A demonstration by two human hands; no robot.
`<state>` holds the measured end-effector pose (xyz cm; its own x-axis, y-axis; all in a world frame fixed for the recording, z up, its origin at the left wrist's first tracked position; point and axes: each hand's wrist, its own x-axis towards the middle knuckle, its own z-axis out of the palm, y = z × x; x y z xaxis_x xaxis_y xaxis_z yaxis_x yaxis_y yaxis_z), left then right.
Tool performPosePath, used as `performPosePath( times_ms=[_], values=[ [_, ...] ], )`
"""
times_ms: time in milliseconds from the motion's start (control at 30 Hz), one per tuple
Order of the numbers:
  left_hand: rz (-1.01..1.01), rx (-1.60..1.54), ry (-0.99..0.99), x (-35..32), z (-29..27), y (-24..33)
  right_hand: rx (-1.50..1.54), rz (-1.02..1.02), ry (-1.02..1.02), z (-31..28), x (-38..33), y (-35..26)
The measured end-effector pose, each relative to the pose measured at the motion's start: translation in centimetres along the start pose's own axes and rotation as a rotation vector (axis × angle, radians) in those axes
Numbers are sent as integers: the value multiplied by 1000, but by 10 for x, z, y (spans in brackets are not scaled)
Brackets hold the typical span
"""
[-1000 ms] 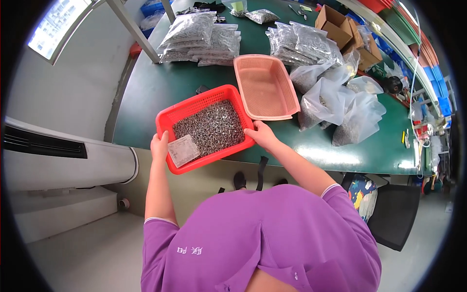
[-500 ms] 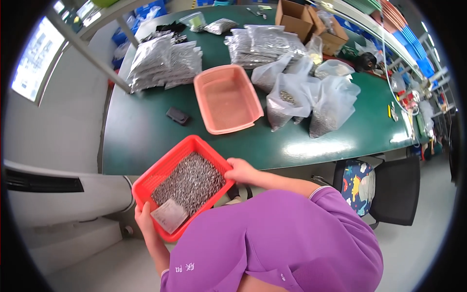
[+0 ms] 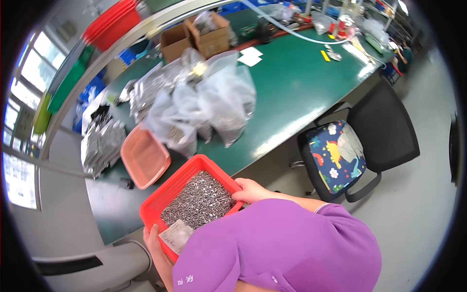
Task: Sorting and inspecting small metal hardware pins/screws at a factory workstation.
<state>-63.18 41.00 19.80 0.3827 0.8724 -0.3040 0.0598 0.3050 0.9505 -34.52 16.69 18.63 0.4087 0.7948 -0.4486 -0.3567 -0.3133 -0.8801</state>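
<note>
I've got the red basket (image 3: 192,202) held off the worktop (image 3: 292,92), out over the floor just beside the worktop's near edge and close against my purple shirt (image 3: 277,248). It's loaded with a bed of small dark, shiny pieces (image 3: 199,199), with a little clear packet (image 3: 176,235) lying on top at the near-left corner. That load looks like why the basket sits near level, tipped only slightly: a steeper tilt would likely send the pieces sliding out.

My right hand (image 3: 253,191) is closed on the basket's right rim, fingers wrapped over the edge. My left hand (image 3: 154,243) is under the near-left corner, grip clamped on the basket there, partly hidden by it. One hand at each end seems meant to spread the weight and keep it steady.

Just beyond the basket, a shallow pink tray (image 3: 145,158) rests on the worktop. Behind it stand clear plastic bags (image 3: 214,104) bunched together, some showing dark contents. Left of them lie stacks of silvery pouches (image 3: 99,143). Further back are cardboard boxes (image 3: 197,36). To my right, a black chair with a patterned cushion (image 3: 340,155) is pushed near the worktop.
</note>
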Motion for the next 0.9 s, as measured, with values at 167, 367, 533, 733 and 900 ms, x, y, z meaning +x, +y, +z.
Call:
performPosePath(
  times_ms=[167, 367, 533, 733, 900],
  values=[
    [-39, 102, -219, 0, 162, -23, -52, -18, 304, -134, -56, -8],
    [-136, 128, -480, 17, 322, -69, 47, -68, 594, -261, -97, -24],
    [-235, 23, -709, 32, 432, -77, 105, -73, 709, -348, -90, -27],
    [-168, 92, -833, 82, 533, -120, 49, -8, 877, -431, -55, -10],
    [-3, 327, -811, 109, 596, -146, -140, 38, 1134, -500, -6, 32]
  ],
)
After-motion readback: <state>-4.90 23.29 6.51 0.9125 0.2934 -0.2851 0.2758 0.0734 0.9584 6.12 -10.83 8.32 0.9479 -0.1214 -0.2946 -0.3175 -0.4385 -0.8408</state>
